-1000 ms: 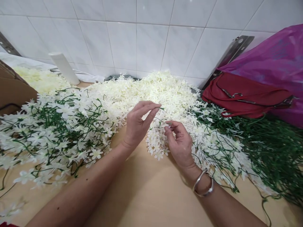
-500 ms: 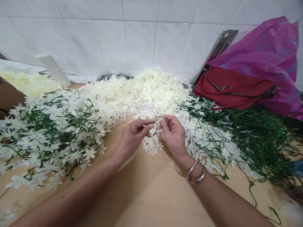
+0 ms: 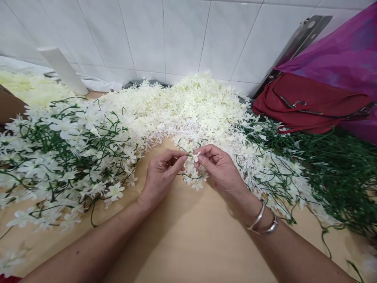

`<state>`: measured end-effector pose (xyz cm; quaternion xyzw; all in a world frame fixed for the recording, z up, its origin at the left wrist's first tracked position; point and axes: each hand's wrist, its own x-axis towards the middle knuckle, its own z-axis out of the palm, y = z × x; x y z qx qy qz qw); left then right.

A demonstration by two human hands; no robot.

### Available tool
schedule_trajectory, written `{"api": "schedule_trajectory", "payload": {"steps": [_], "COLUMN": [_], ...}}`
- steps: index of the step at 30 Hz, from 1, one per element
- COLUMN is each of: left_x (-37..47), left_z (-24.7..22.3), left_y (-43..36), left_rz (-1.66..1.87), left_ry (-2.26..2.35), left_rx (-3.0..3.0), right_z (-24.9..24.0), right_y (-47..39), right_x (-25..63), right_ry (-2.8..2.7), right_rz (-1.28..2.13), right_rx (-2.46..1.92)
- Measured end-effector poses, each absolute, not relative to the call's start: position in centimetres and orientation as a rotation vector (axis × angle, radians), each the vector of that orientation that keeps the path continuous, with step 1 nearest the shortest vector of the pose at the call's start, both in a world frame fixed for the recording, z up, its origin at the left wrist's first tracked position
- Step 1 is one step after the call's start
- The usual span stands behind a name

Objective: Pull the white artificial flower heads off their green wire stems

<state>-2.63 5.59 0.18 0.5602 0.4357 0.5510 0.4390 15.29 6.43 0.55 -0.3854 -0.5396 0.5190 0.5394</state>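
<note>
My left hand [image 3: 165, 171] is closed, thumb and forefinger pinching a thin green artificial stem [image 3: 193, 177] that curves below the fingers. My right hand [image 3: 216, 165] pinches a small white artificial flower [image 3: 196, 157] against the stem's tip, so the two hands almost meet. Just under them several loose white blossoms [image 3: 196, 184] lie on the wooden table. A tall heap of loose white blossoms [image 3: 203, 100] rises behind the hands. Left of my left hand is a pile of green stems bearing white flowers [image 3: 67, 157].
On the right lie bare green stems [image 3: 332, 177], with a red bag [image 3: 315, 104] and a purple plastic bag [image 3: 347, 51] behind them. A white roll [image 3: 63, 70] leans at the back left near a brown box [image 3: 10, 106]. A tiled wall [image 3: 185, 35] closes off the back.
The white flower in my right hand now shows at the stem's tip, between both hands. My view has tilted down and shifted slightly left.
</note>
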Motion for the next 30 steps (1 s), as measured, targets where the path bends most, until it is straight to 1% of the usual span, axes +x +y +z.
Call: {"api": "schedule_trajectory", "payload": {"steps": [3, 11, 19, 30], "left_x": [-2.71, -2.62, -2.6, -2.91], "left_z": [0.45, 0.12, 0.7, 0.12], "left_y": [5.52, 5.31, 5.18, 5.33], "left_rz": [1.346, 1.273, 1.26, 1.213], "left_ry": [1.071, 1.04, 1.025, 0.978], "left_rx": [1.345, 1.378, 1.36, 1.408], "right_z": [0.77, 1.33, 1.36, 1.55], "right_y": [6.27, 6.17, 6.26, 6.33], "right_x": [15.25, 15.37, 15.7, 15.62], "right_ry": [-1.232, -1.181, -1.186, -1.219], "right_rz": [1.322, 1.413, 1.44, 1.463], "right_rx": [-0.91, -0.913, -0.933, -0.965]}}
